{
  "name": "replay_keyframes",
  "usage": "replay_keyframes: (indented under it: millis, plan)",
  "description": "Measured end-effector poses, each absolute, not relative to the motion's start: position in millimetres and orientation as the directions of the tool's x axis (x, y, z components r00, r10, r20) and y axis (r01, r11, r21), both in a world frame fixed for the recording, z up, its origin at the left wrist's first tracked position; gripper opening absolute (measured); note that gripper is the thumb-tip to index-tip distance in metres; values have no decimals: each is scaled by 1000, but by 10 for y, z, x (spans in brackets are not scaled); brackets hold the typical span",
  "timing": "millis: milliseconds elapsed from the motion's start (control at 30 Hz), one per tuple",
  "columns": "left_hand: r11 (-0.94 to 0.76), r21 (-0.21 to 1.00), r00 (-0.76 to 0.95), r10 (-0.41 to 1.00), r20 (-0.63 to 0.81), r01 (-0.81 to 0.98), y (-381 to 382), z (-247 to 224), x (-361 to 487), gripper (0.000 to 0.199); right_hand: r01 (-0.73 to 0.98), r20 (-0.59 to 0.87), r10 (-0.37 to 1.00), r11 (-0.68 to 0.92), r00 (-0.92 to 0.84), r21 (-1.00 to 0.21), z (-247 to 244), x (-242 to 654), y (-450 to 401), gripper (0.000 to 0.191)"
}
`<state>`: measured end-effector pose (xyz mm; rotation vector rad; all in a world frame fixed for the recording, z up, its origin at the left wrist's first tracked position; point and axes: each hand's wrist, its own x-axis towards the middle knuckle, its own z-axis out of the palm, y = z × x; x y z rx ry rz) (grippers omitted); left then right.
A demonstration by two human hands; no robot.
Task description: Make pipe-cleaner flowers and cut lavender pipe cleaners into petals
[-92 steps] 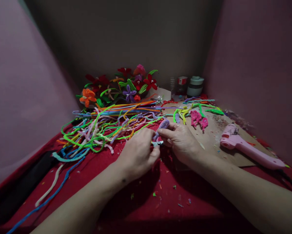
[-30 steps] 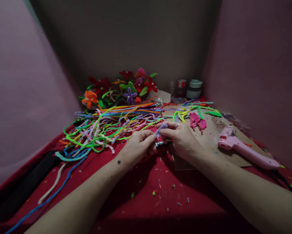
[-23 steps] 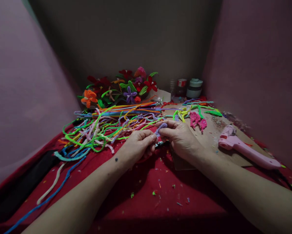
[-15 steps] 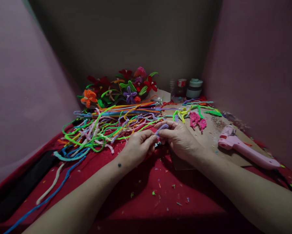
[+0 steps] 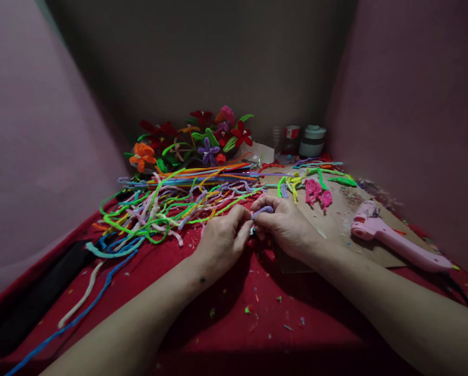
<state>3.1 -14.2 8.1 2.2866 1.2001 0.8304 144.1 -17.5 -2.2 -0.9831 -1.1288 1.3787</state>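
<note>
Over red cloth [image 5: 218, 326], left hand [image 5: 222, 238] and right hand [image 5: 288, 225] pinch one purple piece [image 5: 263, 210]

Bare forearms [image 5: 143, 324]; dark spot [image 5: 202, 280] on left wrist [image 5: 195, 267]

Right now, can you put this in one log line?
left fingers: at end of purple piece | right fingers: pinching purple piece | pink tool: lying at right | flowers: at back
</note>
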Motion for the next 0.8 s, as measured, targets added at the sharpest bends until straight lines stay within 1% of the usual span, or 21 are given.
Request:
replay_keyframes:
  millis: [67, 133, 167, 233, 300, 400, 500, 533, 633, 800]
  plan:
    - [-426, 743, 417, 883, 216, 517, -135, 96, 29, 11, -194, 31, 990, 3, -139, -981, -6, 1444, -183, 16]
    - [-251, 875, 394, 916, 76, 415, -136, 131, 37, 10, -178, 43, 986, 13, -163, -984, 16, 1445, -192, 16]
    - [-161, 918, 392, 920, 7, 361, -139, 155, 42, 11, -176, 48, 984, 18, -171, -984, 27, 1444, -196, 17]
    - [-16, 965, 396, 913, -92, 262, -148, 202, 53, 13, -181, 59, 983, 28, -172, -983, 47, 1442, -202, 18]
    - [67, 979, 403, 904, -141, 192, -155, 235, 56, 15, -200, 76, 982, 41, -171, -979, 60, 1441, -203, 19]
    - [70, 984, 388, 913, -131, 166, -149, 244, 48, 14, -256, 112, 979, 66, -170, -965, 61, 1449, -189, 16]
    - [-31, 975, 364, 930, -52, 219, -134, 231, 43, 12, -276, 136, 982, 96, -130, -956, 41, 1469, -164, 8]
    - [-62, 968, 356, 934, -30, 244, -130, 228, 44, 13, -272, 137, 985, 103, -108, -957, 33, 1475, -157, 8]
    - [-106, 949, 331, 944, 3, 296, -131, 231, 60, 14, -289, 103, 994, 87, -40, -953, 14, 1483, -147, 15]
    - [-110, 942, 311, 950, 6, 316, -155, 260, 88, 11, -357, 34, 999, 36, 10, -933, -1, 1487, -145, 23]
